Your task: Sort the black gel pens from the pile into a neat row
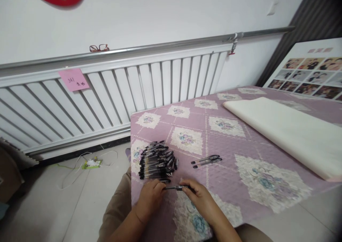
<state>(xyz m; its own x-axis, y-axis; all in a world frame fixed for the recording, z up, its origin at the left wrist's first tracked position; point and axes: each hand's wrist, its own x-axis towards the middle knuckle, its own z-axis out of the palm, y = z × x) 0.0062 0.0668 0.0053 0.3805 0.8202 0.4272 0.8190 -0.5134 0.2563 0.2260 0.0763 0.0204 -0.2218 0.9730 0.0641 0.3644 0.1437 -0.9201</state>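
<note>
In the head view, the purple, floral-patterned worktop [184, 170] stands beside a white radiator [139, 85]. Low over it, the left hand [153, 195] and right hand [196, 195] face each other, fingers closed on opposite ends of one slim, dark-ended pen [171, 188], roughly level, just nearer than a pile of similar pens [156, 163].

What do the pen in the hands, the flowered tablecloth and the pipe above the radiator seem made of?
Held pen: probably plastic, with black parts and a smooth greyish barrel; too small to be sure.
Flowered tablecloth: likely fabric, matte, its surface softly puckered.
Pipe: probably metal, or metallic paint, given its silvery-grey sheen.
</note>
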